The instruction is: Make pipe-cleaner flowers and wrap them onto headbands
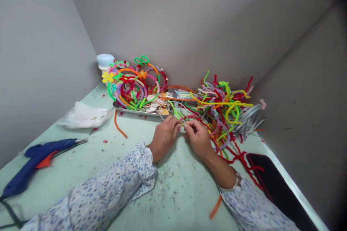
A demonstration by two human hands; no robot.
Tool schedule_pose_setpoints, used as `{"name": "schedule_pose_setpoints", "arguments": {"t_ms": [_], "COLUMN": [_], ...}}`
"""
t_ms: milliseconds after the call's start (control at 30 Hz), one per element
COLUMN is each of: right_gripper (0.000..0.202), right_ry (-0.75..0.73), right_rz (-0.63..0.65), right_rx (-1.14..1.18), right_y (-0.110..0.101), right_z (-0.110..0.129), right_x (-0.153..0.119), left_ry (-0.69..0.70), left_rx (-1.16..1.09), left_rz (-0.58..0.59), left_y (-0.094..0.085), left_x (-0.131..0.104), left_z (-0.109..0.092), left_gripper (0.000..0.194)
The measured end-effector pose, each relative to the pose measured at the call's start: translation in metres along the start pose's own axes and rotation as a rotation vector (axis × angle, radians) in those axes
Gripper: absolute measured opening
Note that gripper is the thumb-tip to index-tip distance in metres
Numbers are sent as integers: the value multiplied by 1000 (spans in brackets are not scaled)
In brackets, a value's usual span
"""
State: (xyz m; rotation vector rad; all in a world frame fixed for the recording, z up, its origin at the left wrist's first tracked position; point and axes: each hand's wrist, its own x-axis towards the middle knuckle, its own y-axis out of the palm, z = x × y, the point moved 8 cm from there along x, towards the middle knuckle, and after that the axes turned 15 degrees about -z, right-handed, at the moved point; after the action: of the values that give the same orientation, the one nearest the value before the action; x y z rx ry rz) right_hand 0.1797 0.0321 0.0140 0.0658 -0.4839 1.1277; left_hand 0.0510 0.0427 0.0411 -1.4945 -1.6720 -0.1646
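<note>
Over the middle of the table, my left hand (166, 135) and my right hand (197, 137) meet, fingertips almost touching. Both are closed in a pinch on a lime-green pipe cleaner (176, 112), whose free length rises behind the fingers. The fingertips hide the pinched part. Just behind my hands are thin silvery wire loops (181, 105); whether they join the green stem I cannot tell. To the right of my right hand lies a tangled heap of coloured pipe cleaners (223, 104), with red ones trailing toward my wrist.
Decorated headbands (135, 83) stand in a metal tray (130, 110) of loose flat pieces. A glue gun (38, 158) and a plastic bag (85, 115) lie left. A phone (279, 187) is at the right edge. Orange pipe-cleaner pieces (119, 125) lie about. Grey walls enclose the table.
</note>
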Motion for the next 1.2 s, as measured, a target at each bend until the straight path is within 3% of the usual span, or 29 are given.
{"name": "schedule_pose_setpoints", "arguments": {"t_ms": [433,1200], "right_gripper": [15,11], "right_ry": [-3,-132], "right_rz": [-62,-52], "right_rx": [-27,-98], "right_y": [-4,-3], "right_z": [-5,1], "right_x": [1,1], "left_ry": [12,15], "left_rx": [-25,38], "left_rz": [-100,65], "left_y": [-5,5], "left_x": [1,0], "left_z": [2,1], "left_gripper": [13,18]}}
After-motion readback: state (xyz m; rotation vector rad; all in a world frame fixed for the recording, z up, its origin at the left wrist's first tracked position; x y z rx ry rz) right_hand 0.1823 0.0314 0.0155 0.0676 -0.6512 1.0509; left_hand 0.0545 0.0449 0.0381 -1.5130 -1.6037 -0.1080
